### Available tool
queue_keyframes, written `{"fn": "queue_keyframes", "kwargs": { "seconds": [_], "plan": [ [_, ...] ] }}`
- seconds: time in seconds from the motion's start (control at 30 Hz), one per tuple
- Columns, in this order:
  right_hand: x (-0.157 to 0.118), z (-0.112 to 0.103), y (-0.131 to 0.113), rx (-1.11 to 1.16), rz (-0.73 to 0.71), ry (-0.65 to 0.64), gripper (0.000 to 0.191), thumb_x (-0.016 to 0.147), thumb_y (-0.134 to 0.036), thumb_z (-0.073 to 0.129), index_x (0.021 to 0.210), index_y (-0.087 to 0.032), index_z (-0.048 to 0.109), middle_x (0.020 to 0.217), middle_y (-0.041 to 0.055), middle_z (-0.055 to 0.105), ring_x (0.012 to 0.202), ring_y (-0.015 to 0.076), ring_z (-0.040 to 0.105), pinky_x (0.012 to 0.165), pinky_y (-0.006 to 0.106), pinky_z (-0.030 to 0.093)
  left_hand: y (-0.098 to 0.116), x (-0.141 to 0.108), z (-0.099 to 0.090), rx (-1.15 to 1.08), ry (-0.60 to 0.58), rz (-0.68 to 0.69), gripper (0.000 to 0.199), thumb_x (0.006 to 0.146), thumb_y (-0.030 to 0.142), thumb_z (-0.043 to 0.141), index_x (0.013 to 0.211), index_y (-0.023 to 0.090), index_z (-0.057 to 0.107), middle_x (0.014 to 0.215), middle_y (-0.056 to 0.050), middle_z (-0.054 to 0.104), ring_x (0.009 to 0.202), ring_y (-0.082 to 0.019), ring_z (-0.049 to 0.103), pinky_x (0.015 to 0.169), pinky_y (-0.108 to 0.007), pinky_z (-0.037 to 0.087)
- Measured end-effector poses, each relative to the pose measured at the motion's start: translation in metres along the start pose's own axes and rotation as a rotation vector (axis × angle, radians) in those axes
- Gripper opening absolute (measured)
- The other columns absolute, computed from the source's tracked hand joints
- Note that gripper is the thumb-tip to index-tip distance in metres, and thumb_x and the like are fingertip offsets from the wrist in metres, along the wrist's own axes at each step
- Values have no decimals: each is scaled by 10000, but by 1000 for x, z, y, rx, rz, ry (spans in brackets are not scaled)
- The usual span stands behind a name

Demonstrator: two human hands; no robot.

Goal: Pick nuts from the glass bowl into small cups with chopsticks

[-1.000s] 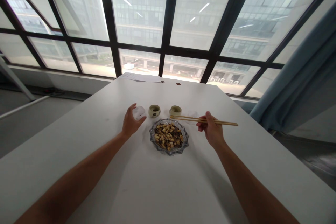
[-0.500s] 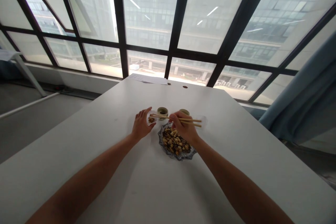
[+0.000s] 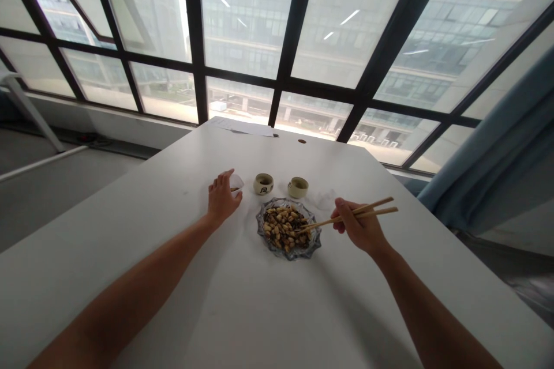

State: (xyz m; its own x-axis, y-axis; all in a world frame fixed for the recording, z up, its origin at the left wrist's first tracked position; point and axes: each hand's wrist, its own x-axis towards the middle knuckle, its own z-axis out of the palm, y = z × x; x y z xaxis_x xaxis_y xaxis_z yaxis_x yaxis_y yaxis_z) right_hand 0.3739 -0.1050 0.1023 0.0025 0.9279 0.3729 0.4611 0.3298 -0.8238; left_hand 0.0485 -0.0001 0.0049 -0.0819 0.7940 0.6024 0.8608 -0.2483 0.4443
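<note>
My right hand (image 3: 357, 226) grips a pair of wooden chopsticks (image 3: 376, 209). Their tips reach into a mix of nuts and dark seeds (image 3: 283, 225) in a scalloped glass dish (image 3: 312, 251). Whether the tips pinch a piece is too small to tell. To the left, my left hand (image 3: 223, 197) curls around a small clear plastic cup (image 3: 237, 182), partly hidden by the fingers, with a few brown bits inside.
Two small pale-green ceramic cups, the left one (image 3: 263, 184) and the right one (image 3: 298, 187), stand behind the dish. Clear plastic (image 3: 324, 199) lies right of them. Paper (image 3: 246, 128) rests at the white table's (image 3: 255, 311) far edge, below the windows.
My right hand has drawn the chopsticks from the clear cup back to the right, their tips now in the dish. My left hand and its cup sit slightly further left and look more tilted.
</note>
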Motion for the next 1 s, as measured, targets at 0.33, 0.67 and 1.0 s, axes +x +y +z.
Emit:
{"fn": "queue_keyframes", "kwargs": {
  "seconds": [0.33,0.67,1.0],
  "plan": [
    [-6,3,-1,-244,-186,-46,560,957,-613,421,645,-193,620,499,33,629,417,141,580,435,245,456,-3,-2,-2,47,80,154,626,757,253,627,1350,184,438,1491,-176,429,1408,-361,353,1137,-552,257],
    [-5,3,2,-239,-155,-84,548,963,-606,412,666,-193,616,499,25,634,421,141,591,437,243,457,18,-15,-3,-269,-203,457,204,896,244,516,1076,209,604,987,-59,699,892,-194,672,849,-360,535],
    [-4,9,7,-81,-39,-38,570,885,-691,490,665,-185,634,485,31,627,388,142,576,380,238,456,14,-16,1,-351,-261,402,196,894,240,513,1063,205,605,963,-47,702,840,-162,681,815,-326,543]
  ]
}}
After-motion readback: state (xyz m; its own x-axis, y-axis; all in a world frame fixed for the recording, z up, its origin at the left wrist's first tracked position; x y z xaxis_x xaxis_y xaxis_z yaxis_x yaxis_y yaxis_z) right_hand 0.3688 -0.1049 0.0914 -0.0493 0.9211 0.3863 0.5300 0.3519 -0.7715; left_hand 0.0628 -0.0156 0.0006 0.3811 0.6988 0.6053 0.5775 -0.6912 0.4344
